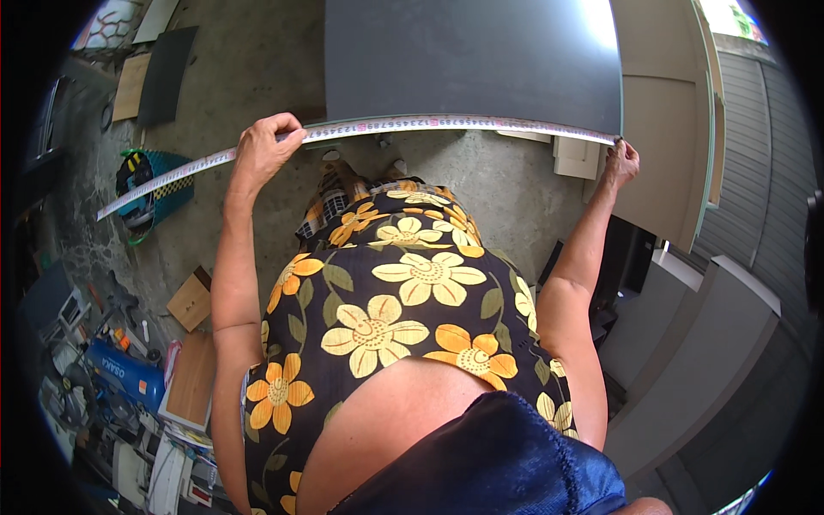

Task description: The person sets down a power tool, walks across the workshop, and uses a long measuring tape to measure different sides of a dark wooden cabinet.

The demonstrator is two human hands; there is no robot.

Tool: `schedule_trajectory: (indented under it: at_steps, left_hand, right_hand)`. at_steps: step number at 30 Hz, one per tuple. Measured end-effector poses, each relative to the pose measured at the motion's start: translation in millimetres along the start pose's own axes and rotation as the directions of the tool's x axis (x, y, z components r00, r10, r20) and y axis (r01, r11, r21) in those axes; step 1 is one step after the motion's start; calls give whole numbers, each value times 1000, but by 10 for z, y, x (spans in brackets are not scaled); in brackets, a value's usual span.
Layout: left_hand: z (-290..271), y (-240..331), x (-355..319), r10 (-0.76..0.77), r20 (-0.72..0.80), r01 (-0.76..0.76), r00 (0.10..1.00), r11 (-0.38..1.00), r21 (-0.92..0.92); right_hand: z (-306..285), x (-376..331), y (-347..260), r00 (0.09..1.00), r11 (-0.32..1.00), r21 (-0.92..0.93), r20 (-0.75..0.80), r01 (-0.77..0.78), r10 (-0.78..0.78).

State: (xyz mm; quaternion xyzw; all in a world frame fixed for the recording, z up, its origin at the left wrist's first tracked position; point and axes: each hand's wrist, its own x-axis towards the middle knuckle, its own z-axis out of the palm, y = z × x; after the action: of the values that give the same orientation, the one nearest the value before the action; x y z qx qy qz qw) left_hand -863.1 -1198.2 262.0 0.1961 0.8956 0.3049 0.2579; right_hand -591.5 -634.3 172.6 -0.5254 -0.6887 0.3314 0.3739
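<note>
So, both hands are busy with a white measuring tape (429, 124) stretched along the near edge of a big dark grey panel (472, 56). The left hand (264, 148) is curled shut around the tape near the panel's left corner, fingers wrapped over the top of it and the thumb tucked underneath, so it's a proper closed grip and not just a touch. Past that hand the loose end of the tape runs on down and to the left, out over the concrete floor (249, 69) towards a teal plastic basket (159, 184).

The right hand (620, 163) is at the panel's right corner, pinched tight on the other end of the tape, fingers bunched together right against the edge. Can't really tell which fingertips are doing the pinching, it's small and near the rim of the view.

The tape lies flat on the panel edge between the two hands, pulled pretty much taut. The person wears a dark dress with yellow flowers (403, 318). Some wood offcuts (190, 300) and a blue power tool (124, 373) sit off on the left side.
</note>
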Motion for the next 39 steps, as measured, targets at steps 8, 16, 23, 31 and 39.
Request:
schedule_trajectory:
  at_steps: [8,16,23,31,39]
  left_hand:
    - [17,-123,44,40,9,-40,999,998,-40]
    - [-28,-41,44,71,55,-65,996,994,-89]
    - [-30,-107,86,88,97,-77,991,991,-108]
    - [4,38,107,176,73,-173,982,984,-53]
    - [-239,581,103,251,98,-258,963,964,71]
  right_hand:
    - [69,-89,-99,999,998,60,-40,28,-25]
    - [58,-30,11,993,997,3,-91,75,-74]
    - [71,-24,-5,992,990,-131,-105,60,-74]
    - [-264,-339,-467,883,994,-27,-458,101,-102]
    - [-875,-1309,894,860,989,142,-497,-44,110]
